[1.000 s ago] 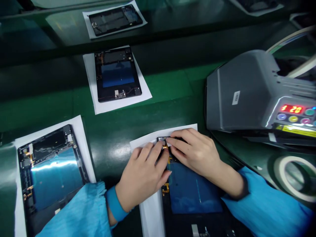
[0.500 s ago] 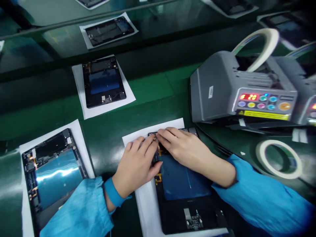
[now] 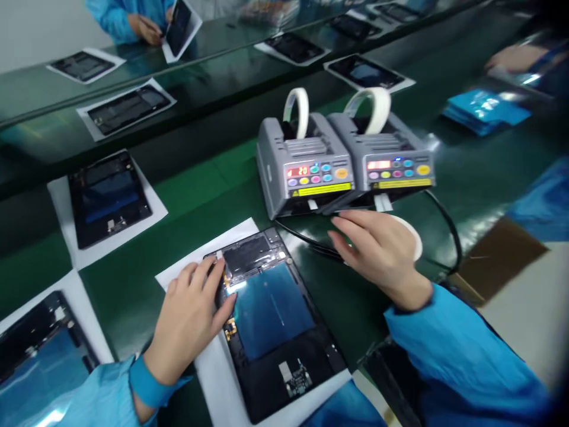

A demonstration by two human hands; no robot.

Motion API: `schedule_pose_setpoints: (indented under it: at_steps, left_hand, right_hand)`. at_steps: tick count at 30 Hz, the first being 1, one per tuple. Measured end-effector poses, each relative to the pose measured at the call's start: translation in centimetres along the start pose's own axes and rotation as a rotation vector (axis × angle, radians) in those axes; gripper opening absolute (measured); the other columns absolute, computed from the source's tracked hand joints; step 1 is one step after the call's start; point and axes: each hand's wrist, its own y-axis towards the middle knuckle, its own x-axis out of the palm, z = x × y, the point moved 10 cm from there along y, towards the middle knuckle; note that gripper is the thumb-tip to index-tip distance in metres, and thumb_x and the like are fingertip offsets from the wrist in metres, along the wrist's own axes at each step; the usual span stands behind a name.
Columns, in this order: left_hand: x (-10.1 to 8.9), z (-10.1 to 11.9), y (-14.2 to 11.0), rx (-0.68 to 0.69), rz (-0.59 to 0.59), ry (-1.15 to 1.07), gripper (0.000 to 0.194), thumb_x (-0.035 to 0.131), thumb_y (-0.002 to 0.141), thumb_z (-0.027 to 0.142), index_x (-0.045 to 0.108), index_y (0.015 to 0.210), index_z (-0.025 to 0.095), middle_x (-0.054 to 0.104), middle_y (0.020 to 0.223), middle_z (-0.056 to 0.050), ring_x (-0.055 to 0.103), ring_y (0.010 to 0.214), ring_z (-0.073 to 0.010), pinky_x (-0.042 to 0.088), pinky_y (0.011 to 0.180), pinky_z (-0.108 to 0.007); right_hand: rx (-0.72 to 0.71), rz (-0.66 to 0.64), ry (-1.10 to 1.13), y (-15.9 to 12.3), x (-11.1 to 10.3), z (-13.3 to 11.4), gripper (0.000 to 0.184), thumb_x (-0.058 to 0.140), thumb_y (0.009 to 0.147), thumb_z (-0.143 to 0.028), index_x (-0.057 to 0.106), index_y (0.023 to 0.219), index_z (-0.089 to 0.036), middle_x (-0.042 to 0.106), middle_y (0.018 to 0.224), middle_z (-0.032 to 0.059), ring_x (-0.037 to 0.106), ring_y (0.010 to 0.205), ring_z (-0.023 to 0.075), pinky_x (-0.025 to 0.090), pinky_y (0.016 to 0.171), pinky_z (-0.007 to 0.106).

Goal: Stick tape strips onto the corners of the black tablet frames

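Note:
An opened tablet (image 3: 306, 350) with a blue battery (image 3: 271, 308) lies on a white sheet (image 3: 178, 270) before me. My left hand (image 3: 186, 314) rests on its upper left edge, fingers spread. A small white strip (image 3: 219, 255) shows at the index fingertip. Off the tablet to the right, my right hand (image 3: 377, 252) hovers in front of two grey tape dispensers (image 3: 306, 160), with thumb and fingers apart and nothing visible between them. Short white tape ends (image 3: 383, 202) stick out of the dispensers. Behind the right hand, a tape roll (image 3: 411, 234) is partly hidden.
Other opened tablets on white sheets lie at the left (image 3: 42, 356) and beyond (image 3: 109, 196). A black cable (image 3: 448, 219) curves right of the dispensers. Blue packets (image 3: 482, 110) lie at the far right. Co-workers' hands (image 3: 146, 29) show across the bench and at the right edge.
My right hand has left the tablet and moved right toward the dispensers. My left hand stays on the tablet's edge. The view has swung right, bringing both dispensers and co-workers into sight.

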Motion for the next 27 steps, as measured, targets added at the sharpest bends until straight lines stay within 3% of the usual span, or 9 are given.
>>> schedule_pose_setpoints:
  at_steps: [5, 10, 13, 15, 18, 21, 27]
  left_hand:
    - [-0.3, 0.6, -0.1, 0.004, 0.013, 0.073, 0.053, 0.049, 0.090, 0.040, 0.047, 0.132, 0.008, 0.054, 0.128, -0.018, 0.050, 0.111, -0.0360, 0.048, 0.082, -0.047]
    - [-1.2, 1.5, -0.6, -0.005, 0.009, 0.097, 0.048, 0.051, 0.090, 0.038, 0.050, 0.129, 0.010, 0.053, 0.131, -0.018, 0.050, 0.112, -0.0359, 0.047, 0.085, -0.049]
    - [-2.2, 2.9, 0.7, 0.002, 0.023, 0.005, 0.034, 0.053, 0.090, 0.033, 0.059, 0.114, 0.010, 0.059, 0.117, -0.017, 0.054, 0.105, -0.0321, 0.048, 0.085, -0.046]
    - [-2.1, 4.1, 2.4, 0.011, 0.015, -0.092, 0.027, 0.053, 0.091, 0.034, 0.062, 0.102, 0.011, 0.063, 0.100, -0.012, 0.058, 0.092, -0.0269, 0.051, 0.080, -0.041]
    - [-1.1, 5.7, 5.0, 0.016, 0.002, -0.148, 0.022, 0.055, 0.090, 0.035, 0.061, 0.090, 0.014, 0.061, 0.084, -0.007, 0.059, 0.078, -0.0233, 0.051, 0.070, -0.036]
    - [0.2, 6.5, 6.7, 0.023, 0.021, -0.149, 0.015, 0.052, 0.091, 0.026, 0.061, 0.085, 0.016, 0.059, 0.081, -0.005, 0.059, 0.076, -0.0212, 0.049, 0.067, -0.033]
    - [0.4, 6.5, 7.4, 0.060, 0.084, -0.183, 0.023, 0.044, 0.095, 0.022, 0.063, 0.083, 0.017, 0.058, 0.074, -0.003, 0.054, 0.068, -0.0178, 0.043, 0.063, -0.031]
  right_hand:
    - [-0.049, 0.054, -0.067, 2.9, 2.2, 0.6, 0.015, 0.061, 0.085, -0.017, 0.063, 0.101, -0.018, 0.070, 0.095, 0.0039, 0.063, 0.079, 0.0158, 0.049, 0.066, 0.028]
    - [-0.035, 0.111, -0.008, 3.3, 0.7, -0.3, 0.008, 0.060, 0.085, -0.014, 0.065, 0.086, -0.020, 0.070, 0.083, 0.0013, 0.061, 0.068, 0.0136, 0.044, 0.058, 0.028]
    - [-0.023, -0.002, 0.287, 2.8, 1.0, -1.4, 0.007, 0.060, 0.085, -0.015, 0.064, 0.089, -0.020, 0.069, 0.088, 0.0029, 0.061, 0.074, 0.0131, 0.048, 0.062, 0.026]
    - [-0.054, -0.163, 0.470, 2.2, 3.0, -2.8, 0.009, 0.057, 0.088, -0.018, 0.064, 0.093, -0.019, 0.068, 0.091, 0.0038, 0.062, 0.078, 0.0130, 0.050, 0.064, 0.025]
    - [-0.080, -0.346, 0.575, 1.0, 6.6, -4.0, 0.019, 0.050, 0.093, -0.024, 0.062, 0.105, -0.016, 0.066, 0.096, 0.0064, 0.062, 0.084, 0.0149, 0.051, 0.067, 0.027]
    - [-0.107, -0.381, 0.596, 0.4, 8.3, -4.1, 0.024, 0.047, 0.094, -0.029, 0.062, 0.108, -0.016, 0.065, 0.097, 0.0071, 0.060, 0.083, 0.0158, 0.050, 0.069, 0.029]
    - [-0.113, -0.389, 0.641, 0.2, 8.2, -3.7, 0.026, 0.048, 0.094, -0.031, 0.063, 0.107, -0.015, 0.066, 0.095, 0.0070, 0.059, 0.080, 0.0164, 0.049, 0.068, 0.029]
